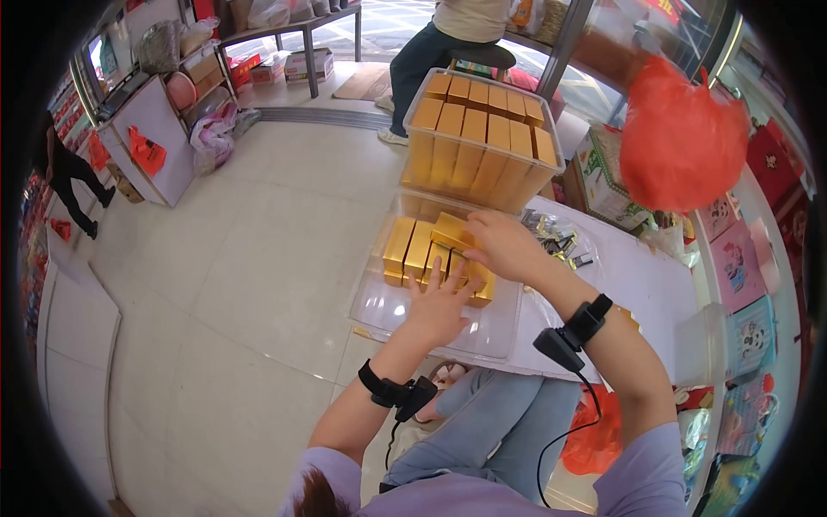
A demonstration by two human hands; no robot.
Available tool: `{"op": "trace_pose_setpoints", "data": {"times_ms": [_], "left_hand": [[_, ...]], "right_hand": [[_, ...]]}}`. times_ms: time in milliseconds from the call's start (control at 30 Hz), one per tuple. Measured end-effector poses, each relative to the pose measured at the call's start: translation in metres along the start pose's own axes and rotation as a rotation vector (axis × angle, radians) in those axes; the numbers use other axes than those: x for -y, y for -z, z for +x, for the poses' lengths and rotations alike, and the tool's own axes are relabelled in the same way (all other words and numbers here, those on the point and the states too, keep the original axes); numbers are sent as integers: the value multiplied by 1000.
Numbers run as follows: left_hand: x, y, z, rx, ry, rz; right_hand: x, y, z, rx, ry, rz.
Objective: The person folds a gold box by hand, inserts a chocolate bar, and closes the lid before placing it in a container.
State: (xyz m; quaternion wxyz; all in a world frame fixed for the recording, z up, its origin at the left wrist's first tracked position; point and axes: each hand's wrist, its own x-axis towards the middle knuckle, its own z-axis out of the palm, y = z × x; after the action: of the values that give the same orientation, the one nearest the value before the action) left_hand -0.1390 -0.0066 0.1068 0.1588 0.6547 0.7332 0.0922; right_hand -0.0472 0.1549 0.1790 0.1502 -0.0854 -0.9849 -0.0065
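Note:
Several gold boxes (399,244) stand close together in a shallow clear plastic tray (383,314). My left hand (438,306) rests on the near side of these boxes with its fingers spread. One gold box (451,231) lies tilted on top at the far side of the group, and my right hand (500,244) grips its right end. My fingers partly hide the boxes beneath. Behind the tray, a clear plastic bin (413,129) is packed with upright gold boxes (472,142).
Small black and gold pieces (564,244) lie in clear plastic on the white table (633,280), right of the tray. A red plastic bag (685,138) hangs at the upper right. One person (444,52) sits beyond the bin; another person (69,172) stands far left.

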Motion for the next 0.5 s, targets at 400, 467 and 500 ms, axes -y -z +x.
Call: {"op": "trace_pose_setpoints", "data": {"times_ms": [400,467,500], "left_hand": [[-2,-2,-1,-52,2,22],[-3,-3,-1,-65,5,13],[-3,-2,-2,-72,4,8]], "right_hand": [[11,-3,15,142,-249,26],[-1,17,6,195,-348,266],[-5,24,-2,223,-366,275]]}}
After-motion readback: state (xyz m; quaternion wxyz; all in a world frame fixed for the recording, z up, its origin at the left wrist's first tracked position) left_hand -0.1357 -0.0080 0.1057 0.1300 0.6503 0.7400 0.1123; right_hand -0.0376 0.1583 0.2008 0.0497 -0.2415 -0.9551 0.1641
